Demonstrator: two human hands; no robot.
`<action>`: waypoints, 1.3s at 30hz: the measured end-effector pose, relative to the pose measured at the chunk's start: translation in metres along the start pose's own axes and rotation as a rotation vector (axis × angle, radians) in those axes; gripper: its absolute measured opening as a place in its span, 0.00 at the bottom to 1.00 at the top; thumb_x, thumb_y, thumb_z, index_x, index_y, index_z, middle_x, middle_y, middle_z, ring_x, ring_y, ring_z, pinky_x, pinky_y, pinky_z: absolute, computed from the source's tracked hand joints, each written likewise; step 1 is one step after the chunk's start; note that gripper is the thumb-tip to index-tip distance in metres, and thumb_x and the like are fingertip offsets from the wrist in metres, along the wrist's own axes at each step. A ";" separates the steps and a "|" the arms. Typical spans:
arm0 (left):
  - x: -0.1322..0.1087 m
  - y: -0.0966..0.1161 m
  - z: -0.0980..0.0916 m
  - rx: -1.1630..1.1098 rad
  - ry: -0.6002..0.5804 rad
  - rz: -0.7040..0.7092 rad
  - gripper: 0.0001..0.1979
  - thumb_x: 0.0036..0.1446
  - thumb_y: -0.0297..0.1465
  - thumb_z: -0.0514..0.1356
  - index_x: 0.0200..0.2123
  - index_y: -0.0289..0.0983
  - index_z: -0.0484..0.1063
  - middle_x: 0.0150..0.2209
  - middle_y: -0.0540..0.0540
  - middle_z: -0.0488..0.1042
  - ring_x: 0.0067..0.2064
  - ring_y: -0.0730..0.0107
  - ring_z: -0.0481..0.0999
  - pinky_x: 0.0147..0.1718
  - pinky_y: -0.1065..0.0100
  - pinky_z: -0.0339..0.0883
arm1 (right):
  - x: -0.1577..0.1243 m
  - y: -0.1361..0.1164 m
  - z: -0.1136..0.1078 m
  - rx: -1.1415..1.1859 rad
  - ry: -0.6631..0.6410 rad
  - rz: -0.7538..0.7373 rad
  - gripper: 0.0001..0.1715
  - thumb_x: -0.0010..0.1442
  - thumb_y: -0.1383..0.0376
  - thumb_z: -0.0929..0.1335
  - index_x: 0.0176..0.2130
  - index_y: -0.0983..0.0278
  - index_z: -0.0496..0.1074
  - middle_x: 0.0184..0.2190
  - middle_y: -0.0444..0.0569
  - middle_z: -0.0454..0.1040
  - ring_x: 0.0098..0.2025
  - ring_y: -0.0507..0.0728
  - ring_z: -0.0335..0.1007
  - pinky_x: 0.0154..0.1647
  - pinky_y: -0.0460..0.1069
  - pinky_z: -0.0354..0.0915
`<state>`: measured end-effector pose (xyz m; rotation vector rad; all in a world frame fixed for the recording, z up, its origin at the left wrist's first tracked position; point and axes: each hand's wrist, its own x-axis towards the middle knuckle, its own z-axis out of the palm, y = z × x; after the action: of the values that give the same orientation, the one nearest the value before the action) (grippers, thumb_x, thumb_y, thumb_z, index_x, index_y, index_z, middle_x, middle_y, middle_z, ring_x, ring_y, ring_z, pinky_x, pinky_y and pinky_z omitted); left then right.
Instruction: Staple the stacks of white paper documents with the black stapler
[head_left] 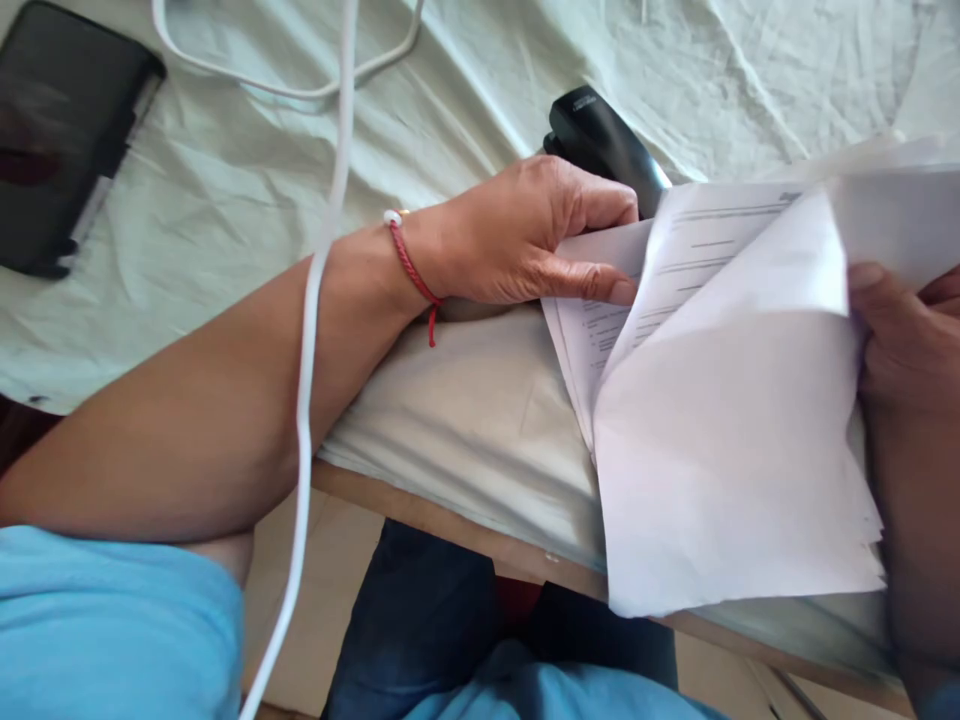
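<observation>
A stack of printed paper sheets [720, 470] lies at the right, its lower part hanging over the near edge of the cloth-covered surface. My left hand [547, 230], with a red braided cord at the wrist, pinches the left side of the stack between thumb and fingers. At the other side my right hand [907, 330] grips the sheets, its thumb against a folded-over page whose blank back faces up. Lines of print show on the pages beneath. Just beyond my left hand is a black stapler-like object [604, 140], partly hidden by hand and paper.
A dark phone [64, 130] in a case lies at the upper left. A white cable [307, 380] runs down across the view, in front of my left forearm. Wrinkled pale green cloth [480, 90] covers the surface, and a wooden edge [442, 520] runs along its near side.
</observation>
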<state>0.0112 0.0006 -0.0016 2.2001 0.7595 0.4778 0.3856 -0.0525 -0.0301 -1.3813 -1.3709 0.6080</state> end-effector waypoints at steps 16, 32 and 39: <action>-0.004 0.016 0.001 -0.371 0.032 0.037 0.23 0.77 0.45 0.52 0.29 0.42 0.68 0.28 0.51 0.65 0.32 0.68 0.66 0.38 0.61 0.62 | -0.006 -0.017 0.010 -0.086 -0.042 -0.019 0.26 0.45 0.49 0.88 0.30 0.65 0.83 0.30 0.46 0.76 0.31 0.49 0.65 0.27 0.47 0.61; -0.002 0.003 0.004 -0.163 0.150 0.050 0.08 0.61 0.37 0.65 0.34 0.43 0.68 0.31 0.48 0.70 0.36 0.61 0.72 0.38 0.59 0.67 | 0.003 -0.006 0.003 -0.063 -0.113 -0.045 0.40 0.41 0.43 0.88 0.17 0.66 0.69 0.23 0.47 0.69 0.29 0.50 0.63 0.23 0.47 0.58; 0.003 0.003 0.006 -0.040 0.071 0.077 0.18 0.71 0.46 0.58 0.32 0.44 0.63 0.27 0.50 0.64 0.33 0.62 0.70 0.38 0.61 0.65 | -0.001 -0.022 0.008 -0.138 -0.149 -0.021 0.36 0.37 0.44 0.89 0.19 0.65 0.73 0.29 0.50 0.78 0.32 0.53 0.69 0.26 0.49 0.65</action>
<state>0.0175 -0.0022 -0.0032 2.1910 0.6984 0.6068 0.3692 -0.0554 -0.0133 -1.4524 -1.5689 0.6223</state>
